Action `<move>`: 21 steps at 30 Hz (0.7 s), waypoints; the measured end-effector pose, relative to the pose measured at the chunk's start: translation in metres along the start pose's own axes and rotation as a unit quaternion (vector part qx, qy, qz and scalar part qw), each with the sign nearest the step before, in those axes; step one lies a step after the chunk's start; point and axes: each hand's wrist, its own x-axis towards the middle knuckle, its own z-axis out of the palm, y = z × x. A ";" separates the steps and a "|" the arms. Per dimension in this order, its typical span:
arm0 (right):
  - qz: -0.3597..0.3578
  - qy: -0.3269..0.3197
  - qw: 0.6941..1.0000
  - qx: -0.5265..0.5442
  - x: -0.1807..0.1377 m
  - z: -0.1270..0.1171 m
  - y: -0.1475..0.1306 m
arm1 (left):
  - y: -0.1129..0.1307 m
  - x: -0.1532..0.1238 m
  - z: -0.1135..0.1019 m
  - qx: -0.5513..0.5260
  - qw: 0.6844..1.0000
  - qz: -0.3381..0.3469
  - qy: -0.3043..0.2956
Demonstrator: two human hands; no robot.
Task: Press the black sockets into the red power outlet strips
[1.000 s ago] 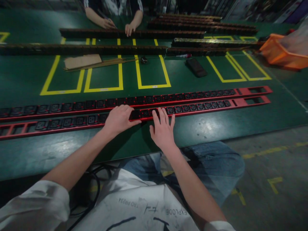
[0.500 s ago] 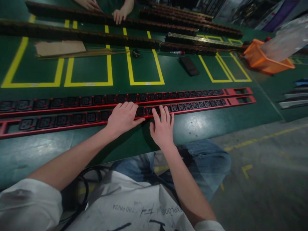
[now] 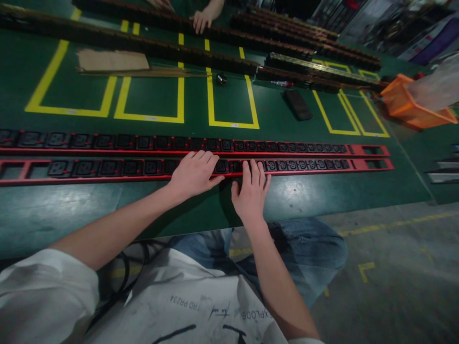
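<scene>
Two long red power strips with rows of black sockets lie side by side across the bench. Over the nearer power strip (image 3: 306, 166) my left hand (image 3: 193, 174) is closed, its fingers together across the top and its thumb at the near edge. Just to the right, my right hand (image 3: 253, 193) is open, fingers spread and their tips resting on the sockets of the same strip. The farther power strip (image 3: 125, 143) lies just beyond, parallel to it. My hands hide some of the nearer strip's sockets.
The green bench (image 3: 143, 205) carries yellow tape outlines. Beyond the strips lie a cardboard piece (image 3: 113, 60), a dark flat phone-like object (image 3: 297, 104) and long dark rails (image 3: 143, 45). An orange bin (image 3: 405, 105) stands at right. Another person's hand (image 3: 202, 20) touches a far rail.
The view has shifted and tilted, so the strips look more level and the far items sit farther right. Both my hands keep nearly the same places on the nearer strip.
</scene>
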 end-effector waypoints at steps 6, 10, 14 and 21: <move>-0.027 -0.005 1.000 -0.006 -0.002 0.000 0.000 | 0.001 0.001 0.000 0.008 1.000 0.000 0.006; -0.086 -0.024 0.996 0.018 -0.004 -0.001 0.000 | 0.001 0.001 0.001 0.010 1.000 -0.002 0.006; -0.084 -0.024 0.996 0.027 -0.003 -0.003 0.000 | 0.001 0.000 0.002 0.007 1.000 0.000 0.012; -0.081 -0.040 0.996 0.021 -0.002 -0.005 -0.002 | 0.000 0.000 0.002 -0.003 1.000 0.001 0.013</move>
